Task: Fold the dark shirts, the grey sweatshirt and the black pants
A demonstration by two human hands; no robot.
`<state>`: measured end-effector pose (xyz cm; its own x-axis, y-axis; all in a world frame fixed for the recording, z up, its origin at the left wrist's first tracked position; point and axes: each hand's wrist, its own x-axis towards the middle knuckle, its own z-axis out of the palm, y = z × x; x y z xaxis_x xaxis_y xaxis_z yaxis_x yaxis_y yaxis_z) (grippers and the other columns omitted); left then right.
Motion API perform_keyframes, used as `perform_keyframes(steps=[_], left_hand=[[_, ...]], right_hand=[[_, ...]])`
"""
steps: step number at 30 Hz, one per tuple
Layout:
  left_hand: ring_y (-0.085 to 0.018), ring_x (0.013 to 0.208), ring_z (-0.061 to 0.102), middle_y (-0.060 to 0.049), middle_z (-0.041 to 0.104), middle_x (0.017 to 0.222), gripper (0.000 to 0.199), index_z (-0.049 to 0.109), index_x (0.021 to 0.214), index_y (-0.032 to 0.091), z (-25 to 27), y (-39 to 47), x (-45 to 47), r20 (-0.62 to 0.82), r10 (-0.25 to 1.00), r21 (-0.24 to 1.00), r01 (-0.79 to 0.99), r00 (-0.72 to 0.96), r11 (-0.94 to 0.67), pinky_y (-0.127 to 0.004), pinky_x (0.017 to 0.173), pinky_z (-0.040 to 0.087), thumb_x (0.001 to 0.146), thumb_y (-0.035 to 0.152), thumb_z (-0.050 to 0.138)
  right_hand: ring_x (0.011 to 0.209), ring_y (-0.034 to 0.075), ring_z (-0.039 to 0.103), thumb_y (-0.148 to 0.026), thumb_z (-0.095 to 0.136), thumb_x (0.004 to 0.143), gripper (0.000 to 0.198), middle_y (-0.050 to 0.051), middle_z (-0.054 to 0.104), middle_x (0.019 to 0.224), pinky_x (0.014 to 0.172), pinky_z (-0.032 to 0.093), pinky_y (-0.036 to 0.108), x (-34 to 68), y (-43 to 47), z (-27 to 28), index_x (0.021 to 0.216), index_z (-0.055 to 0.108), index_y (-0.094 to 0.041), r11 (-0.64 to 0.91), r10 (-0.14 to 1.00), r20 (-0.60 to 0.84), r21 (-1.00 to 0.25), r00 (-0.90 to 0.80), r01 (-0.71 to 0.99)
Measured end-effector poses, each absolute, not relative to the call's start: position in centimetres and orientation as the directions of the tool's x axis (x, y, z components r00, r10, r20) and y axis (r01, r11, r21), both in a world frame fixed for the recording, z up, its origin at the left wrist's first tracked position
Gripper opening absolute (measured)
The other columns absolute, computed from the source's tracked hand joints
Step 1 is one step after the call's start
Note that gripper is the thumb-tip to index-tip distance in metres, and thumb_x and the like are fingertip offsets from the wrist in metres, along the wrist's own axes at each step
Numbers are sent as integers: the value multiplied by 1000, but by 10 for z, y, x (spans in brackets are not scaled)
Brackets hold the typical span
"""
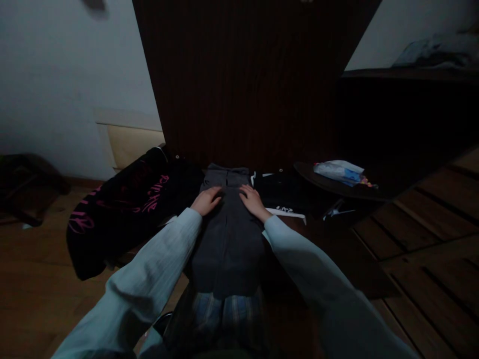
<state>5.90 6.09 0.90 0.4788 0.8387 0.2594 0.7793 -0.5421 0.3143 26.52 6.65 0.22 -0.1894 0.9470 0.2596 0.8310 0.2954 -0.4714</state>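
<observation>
A grey garment (228, 239), apparently trousers with a waistband at the far end, lies stretched out in front of me. My left hand (207, 199) rests on its left side near the waistband, fingers extended. Opposite it, my right hand (253, 200) lies on the right side, its fingers spread and slightly bent. Neither hand grips anything. Blue plaid cloth (224, 314) shows at the near end of the grey garment; whether it is part of it I cannot tell.
Left of the garment is a black piece of clothing with pink lettering (149, 199). To the right are dark folded clothing (279, 187), a white hanger (288, 214) and a plastic packet (339, 172) on a dark rounded shelf (310, 174). A dark wooden panel (243, 85) rises behind.
</observation>
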Motion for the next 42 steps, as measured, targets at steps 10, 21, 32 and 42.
perform_keyframes(steps=[10,21,32,42], left_hand=[[-24,103,49,-13,54,111,40,54,111,12,-2,10,-1,297,951,245,956,84,-161,-34,88,40,82,36,42],[-27,95,49,-13,55,101,31,63,92,15,7,18,19,162,979,31,991,125,-131,-36,76,40,82,36,42],[-18,80,55,-6,59,84,36,60,81,18,13,-48,38,198,950,329,897,242,-297,-27,72,40,86,42,34],[-17,72,57,-3,61,74,17,53,74,20,9,-97,86,-68,963,445,872,262,-206,-25,59,35,82,30,43]], right_hand=[[72,16,56,-28,55,72,21,4,58,78,67,44,29,310,-5,-23,90,53,-16,158,959,283,-512,-9,845],[69,17,51,-14,51,68,14,2,52,70,62,38,27,290,10,-21,67,39,-21,150,947,321,-439,-2,886],[53,13,48,-35,55,72,21,-4,47,57,52,38,24,314,-24,-24,66,40,-21,98,989,147,-700,8,707],[107,17,42,-3,43,75,35,5,52,111,89,34,32,272,-28,25,99,58,-22,751,660,275,-233,-699,617]])
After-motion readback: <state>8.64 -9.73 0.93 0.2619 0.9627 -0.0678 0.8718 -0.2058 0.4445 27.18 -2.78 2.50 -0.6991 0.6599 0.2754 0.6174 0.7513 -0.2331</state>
